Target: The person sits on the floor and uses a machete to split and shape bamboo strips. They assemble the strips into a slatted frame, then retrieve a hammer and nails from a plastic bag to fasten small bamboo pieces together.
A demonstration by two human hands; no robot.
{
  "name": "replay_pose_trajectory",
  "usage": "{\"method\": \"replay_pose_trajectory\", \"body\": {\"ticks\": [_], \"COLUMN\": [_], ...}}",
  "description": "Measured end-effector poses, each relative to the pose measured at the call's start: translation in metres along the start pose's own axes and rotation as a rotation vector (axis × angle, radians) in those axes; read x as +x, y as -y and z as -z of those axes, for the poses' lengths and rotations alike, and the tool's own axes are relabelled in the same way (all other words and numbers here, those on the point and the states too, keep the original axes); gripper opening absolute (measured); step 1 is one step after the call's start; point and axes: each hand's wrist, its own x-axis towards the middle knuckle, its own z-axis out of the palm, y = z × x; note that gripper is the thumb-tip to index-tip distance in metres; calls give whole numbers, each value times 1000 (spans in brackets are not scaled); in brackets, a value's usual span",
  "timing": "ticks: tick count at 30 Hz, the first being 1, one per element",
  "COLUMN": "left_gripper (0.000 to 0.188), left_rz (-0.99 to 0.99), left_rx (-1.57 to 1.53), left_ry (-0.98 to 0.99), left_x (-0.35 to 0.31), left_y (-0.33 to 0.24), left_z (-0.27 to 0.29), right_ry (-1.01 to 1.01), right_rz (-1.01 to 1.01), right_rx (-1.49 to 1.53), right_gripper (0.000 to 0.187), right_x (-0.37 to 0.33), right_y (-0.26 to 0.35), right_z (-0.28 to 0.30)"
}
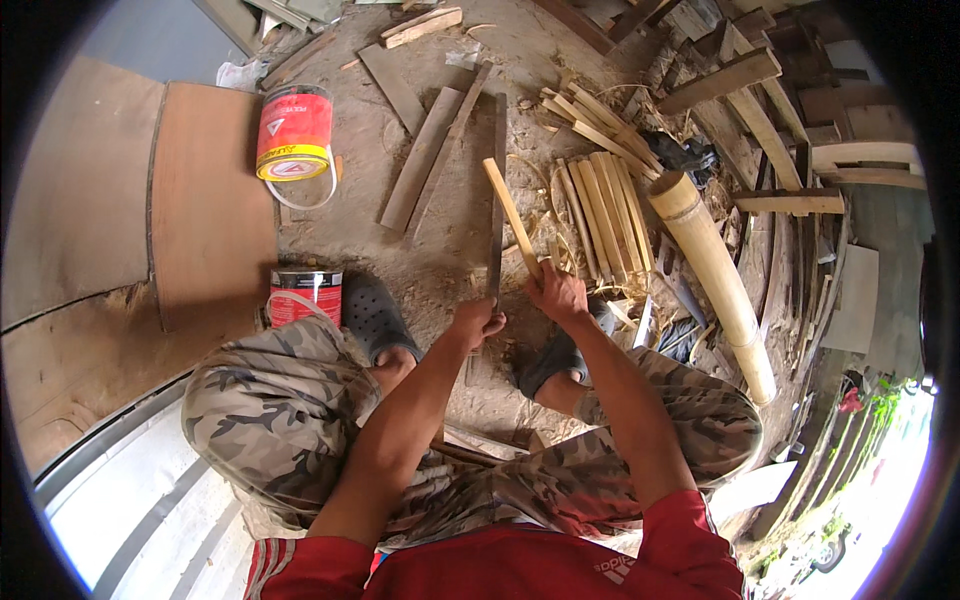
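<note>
My left hand is closed around the near end of a long, narrow dark blade, which points away from me; its handle is hidden. In my right hand is a pale bamboo strip, gripped near its lower end and slanting up to the left. The strip's far end lies close to the blade; whether they touch I cannot tell. Right of that hand, a row of cut bamboo strips rests on the ground, with more loose strips beyond.
A thick bamboo pole lies at the right, before stacked timber. At the left are a red-and-yellow can, a second red can and wooden panels. Flat boards lie ahead on the dirt floor.
</note>
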Motion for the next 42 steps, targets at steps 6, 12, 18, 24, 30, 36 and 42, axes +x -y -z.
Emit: {"method": "replay_pose_trajectory", "body": {"ticks": [6, 12, 18, 24, 30, 36, 42], "left_gripper": [18, 27, 22, 39, 42, 37, 39], "left_rz": [-198, -553, -876, -1244, -968, -929, -880], "left_rx": [171, 328, 690, 968, 1215, 1237, 1197], "left_ry": [-82, -344, -805, -1124, -686, -743, -790], "left_x": [74, 73, 21, -8, 4, 26, 27], "left_y": [-39, -87, -102, -101, -127, -160, -148], "left_z": [-14, -53, -19, 69, 77, 41, 35], "right_ry": [-16, 6, 27, 112, 65, 119, 133], "right_rz": [-21, 78, 257, 388, 310, 137, 306], "right_rx": [11, -52, -79, -95, -58, -79, -73], "right_gripper": [31, 32, 24, 20, 27, 26, 26], "right_x": [17, 31, 49, 74, 94, 120, 139], "right_y": [-6, -21, -28, -6, 8, 21, 14], "right_z": [24, 46, 41, 21, 21, 32, 29]}}
